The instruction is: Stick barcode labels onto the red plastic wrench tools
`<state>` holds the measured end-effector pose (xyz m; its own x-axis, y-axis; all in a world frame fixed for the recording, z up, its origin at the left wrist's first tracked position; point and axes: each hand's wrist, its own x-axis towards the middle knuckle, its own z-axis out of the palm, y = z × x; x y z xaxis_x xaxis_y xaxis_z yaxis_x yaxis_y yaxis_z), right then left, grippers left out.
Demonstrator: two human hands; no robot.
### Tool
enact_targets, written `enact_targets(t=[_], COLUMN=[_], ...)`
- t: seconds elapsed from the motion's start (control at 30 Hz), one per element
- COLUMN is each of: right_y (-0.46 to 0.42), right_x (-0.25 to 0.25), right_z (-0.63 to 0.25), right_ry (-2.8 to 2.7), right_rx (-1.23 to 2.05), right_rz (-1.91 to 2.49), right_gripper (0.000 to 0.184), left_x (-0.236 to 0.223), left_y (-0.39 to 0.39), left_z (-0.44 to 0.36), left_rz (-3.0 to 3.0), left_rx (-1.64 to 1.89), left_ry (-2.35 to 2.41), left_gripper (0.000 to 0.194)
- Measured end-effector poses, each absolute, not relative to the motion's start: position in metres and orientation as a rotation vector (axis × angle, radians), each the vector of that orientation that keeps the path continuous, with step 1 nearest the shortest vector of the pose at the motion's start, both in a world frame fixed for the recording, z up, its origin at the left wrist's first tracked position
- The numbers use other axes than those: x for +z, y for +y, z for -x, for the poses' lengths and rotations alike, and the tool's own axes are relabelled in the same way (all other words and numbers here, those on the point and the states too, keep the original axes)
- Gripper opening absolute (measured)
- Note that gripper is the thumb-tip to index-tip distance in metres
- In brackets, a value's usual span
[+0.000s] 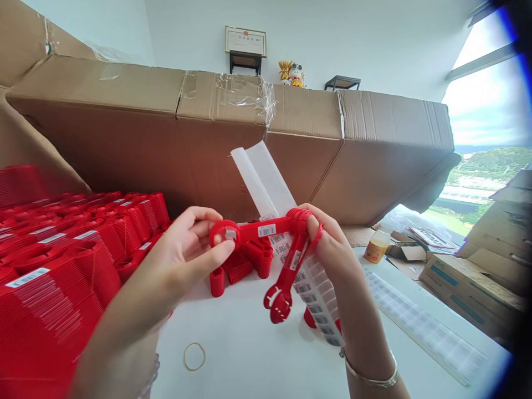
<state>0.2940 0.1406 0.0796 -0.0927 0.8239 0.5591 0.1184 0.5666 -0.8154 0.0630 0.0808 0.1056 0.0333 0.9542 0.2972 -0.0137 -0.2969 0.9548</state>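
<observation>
My left hand [189,246] pinches the round end of a flat red plastic piece [249,229] that carries a white barcode label. My right hand [328,244] grips the other end of that piece, together with more red pieces [285,282] that hang down from the fingers. The same hand holds a long sheet of barcode stickers [270,185], which rises behind the fingers and runs down past the wrist. Both hands hover over a white table [257,354].
Stacks of labelled red pieces [62,266] fill the left side, and a few red parts [241,269] lie behind the hands. A rubber band [194,356] lies on the table. Large cardboard boxes [208,133] stand behind. A small bottle [376,246], label sheets [424,327] and cartons sit at right.
</observation>
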Motion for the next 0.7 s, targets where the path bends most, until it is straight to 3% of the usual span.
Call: enact_targets(t=[0.13, 0.47, 0.6, 0.7], right_y=[0.128, 0.109, 0.119, 0.127], right_x=[0.078, 0.078, 0.079, 0.081], right_z=[-0.279, -0.266, -0.276, -0.287], right_ry=[-1.571, -1.49, -1.519, -1.538], right_rx=[0.534, 0.471, 0.48, 0.519], right_rz=[0.819, 0.864, 0.82, 0.796], right_gripper=[0.026, 0.024, 0.027, 0.028], left_x=[0.099, 0.104, 0.106, 0.109], left_y=[0.083, 0.071, 0.072, 0.07], left_z=[-0.09, -0.101, -0.085, -0.065], left_rz=[-1.375, -1.334, -1.343, -1.407], left_rx=[1.789, 1.936, 1.72, 1.497], left_ry=[1.084, 1.184, 1.05, 0.927], left_gripper=[0.053, 0.045, 0.024, 0.029])
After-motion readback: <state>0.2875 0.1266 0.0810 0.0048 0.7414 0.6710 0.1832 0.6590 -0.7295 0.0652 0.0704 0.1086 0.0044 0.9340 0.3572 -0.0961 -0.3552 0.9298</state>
